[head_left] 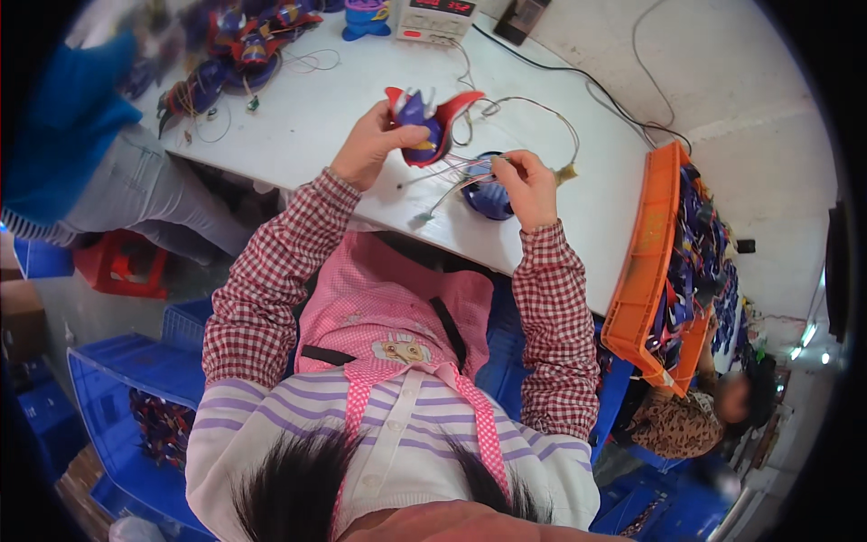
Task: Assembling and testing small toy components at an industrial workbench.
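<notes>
My left hand (pixel 375 143) is closed around a purple toy figure part (pixel 420 117) with a red cape-like piece, held up over the white table. Thin coloured wires (pixel 452 167) run from it toward my right hand (pixel 530 188). The fingertips of that hand are pinched on the wires. Just beneath them a dark blue round toy part (pixel 489 200) rests near the table's front edge. A small connector (pixel 423 219) hangs on a wire end by that edge.
A power supply (pixel 436 20) with a lit display and a blue toy figure (pixel 366 20) stand at the back. Several wired toy parts (pixel 251 50) lie at far left, beside a person in blue (pixel 72 122). An orange crate (pixel 643 257) of parts is at the right; a cable (pixel 560 117) crosses the table.
</notes>
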`<move>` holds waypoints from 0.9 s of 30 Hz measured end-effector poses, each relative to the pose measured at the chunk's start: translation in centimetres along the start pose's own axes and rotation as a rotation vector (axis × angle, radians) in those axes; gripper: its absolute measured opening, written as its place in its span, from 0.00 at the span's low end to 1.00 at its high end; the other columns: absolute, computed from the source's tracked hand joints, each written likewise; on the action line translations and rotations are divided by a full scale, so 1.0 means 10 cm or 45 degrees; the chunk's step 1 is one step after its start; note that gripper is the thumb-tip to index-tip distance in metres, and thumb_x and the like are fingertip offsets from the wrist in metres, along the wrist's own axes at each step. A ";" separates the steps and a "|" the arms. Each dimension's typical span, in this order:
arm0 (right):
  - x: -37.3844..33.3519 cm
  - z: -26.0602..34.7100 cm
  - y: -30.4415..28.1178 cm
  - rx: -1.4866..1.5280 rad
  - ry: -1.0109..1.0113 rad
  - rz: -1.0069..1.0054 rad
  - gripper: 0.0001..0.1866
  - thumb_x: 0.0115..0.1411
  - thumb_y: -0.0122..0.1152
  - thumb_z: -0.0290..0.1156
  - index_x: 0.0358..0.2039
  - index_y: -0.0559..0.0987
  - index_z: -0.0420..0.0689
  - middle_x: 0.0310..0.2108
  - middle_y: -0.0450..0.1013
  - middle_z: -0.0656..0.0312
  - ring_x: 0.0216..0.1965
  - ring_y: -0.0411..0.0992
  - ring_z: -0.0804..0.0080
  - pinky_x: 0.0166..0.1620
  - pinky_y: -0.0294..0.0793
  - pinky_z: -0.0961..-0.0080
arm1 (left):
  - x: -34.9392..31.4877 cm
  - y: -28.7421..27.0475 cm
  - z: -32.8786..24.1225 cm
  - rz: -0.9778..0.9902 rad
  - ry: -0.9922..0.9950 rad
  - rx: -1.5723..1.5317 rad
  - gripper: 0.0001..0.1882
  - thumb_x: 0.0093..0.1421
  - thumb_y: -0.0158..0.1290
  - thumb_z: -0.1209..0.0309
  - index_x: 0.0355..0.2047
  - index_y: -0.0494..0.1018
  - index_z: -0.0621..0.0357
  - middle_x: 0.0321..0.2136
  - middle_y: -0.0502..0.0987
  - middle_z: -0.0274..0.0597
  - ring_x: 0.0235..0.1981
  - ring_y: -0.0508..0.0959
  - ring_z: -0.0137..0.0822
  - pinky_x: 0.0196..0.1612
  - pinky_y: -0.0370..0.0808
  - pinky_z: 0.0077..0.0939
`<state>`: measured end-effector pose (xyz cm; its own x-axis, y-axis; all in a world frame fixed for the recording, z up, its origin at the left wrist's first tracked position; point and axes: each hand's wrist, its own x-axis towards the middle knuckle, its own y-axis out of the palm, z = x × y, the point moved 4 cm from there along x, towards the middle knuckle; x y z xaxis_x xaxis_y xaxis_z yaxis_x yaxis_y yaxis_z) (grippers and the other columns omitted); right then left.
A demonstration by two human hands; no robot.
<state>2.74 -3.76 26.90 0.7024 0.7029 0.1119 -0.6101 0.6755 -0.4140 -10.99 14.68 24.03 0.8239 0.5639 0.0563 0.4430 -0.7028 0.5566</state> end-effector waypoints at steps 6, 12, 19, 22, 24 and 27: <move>-0.07 -0.52 -0.24 -0.898 -0.326 -0.387 0.12 0.49 0.63 0.30 0.31 0.74 0.38 0.29 0.67 0.55 0.31 0.67 0.60 0.34 0.70 0.71 | 0.05 0.50 0.44 0.093 -0.094 0.545 0.30 0.43 0.65 0.70 0.44 0.65 0.67 0.36 0.74 0.46 0.33 0.75 0.32 0.37 0.73 0.18; -0.07 -0.85 -0.21 -0.614 -0.231 -0.465 0.20 0.48 0.61 0.29 0.41 0.68 0.39 0.35 0.66 0.53 0.35 0.67 0.56 0.40 0.70 0.68 | 0.10 0.49 0.57 0.111 -0.034 1.085 0.36 0.36 0.69 0.58 0.41 0.66 0.66 0.31 0.73 0.49 0.34 0.73 0.38 0.42 0.72 0.28; -0.18 -0.20 -0.01 0.038 -0.198 -0.276 0.20 0.49 0.60 0.24 0.44 0.68 0.40 0.40 0.68 0.55 0.38 0.68 0.68 0.40 0.70 0.77 | -0.17 0.38 0.27 0.109 0.464 1.263 0.38 0.35 0.68 0.53 0.42 0.66 0.62 0.27 0.70 0.43 0.37 0.67 0.43 0.53 0.62 0.36; -0.20 0.11 0.27 0.211 -0.190 -0.104 0.19 0.51 0.58 0.21 0.44 0.68 0.40 0.40 0.68 0.56 0.35 0.69 0.71 0.38 0.71 0.80 | -0.42 0.18 0.03 0.038 0.431 1.094 0.40 0.38 0.67 0.59 0.50 0.63 0.62 0.36 0.72 0.43 0.33 0.72 0.39 0.47 0.69 0.32; -0.19 0.24 0.48 0.332 -0.303 0.002 0.18 0.47 0.59 0.20 0.41 0.71 0.40 0.36 0.66 0.60 0.24 0.64 0.78 0.27 0.66 0.85 | -0.64 0.17 -0.09 0.182 -0.136 0.233 0.40 0.39 0.66 0.64 0.52 0.62 0.62 0.41 0.72 0.46 0.39 0.73 0.36 0.47 0.70 0.27; -0.24 0.51 0.81 0.215 -0.500 0.035 0.17 0.48 0.61 0.21 0.40 0.72 0.39 0.36 0.66 0.61 0.23 0.63 0.79 0.26 0.64 0.86 | -0.94 -0.07 -0.11 0.160 -0.133 0.074 0.36 0.42 0.62 0.69 0.53 0.61 0.64 0.44 0.72 0.48 0.43 0.74 0.36 0.48 0.71 0.23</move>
<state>-5.77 1.16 27.85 0.5119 0.7306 0.4520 -0.7011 0.6593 -0.2716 -19.40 10.29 24.01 0.9050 0.4241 0.0346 0.3512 -0.7905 0.5018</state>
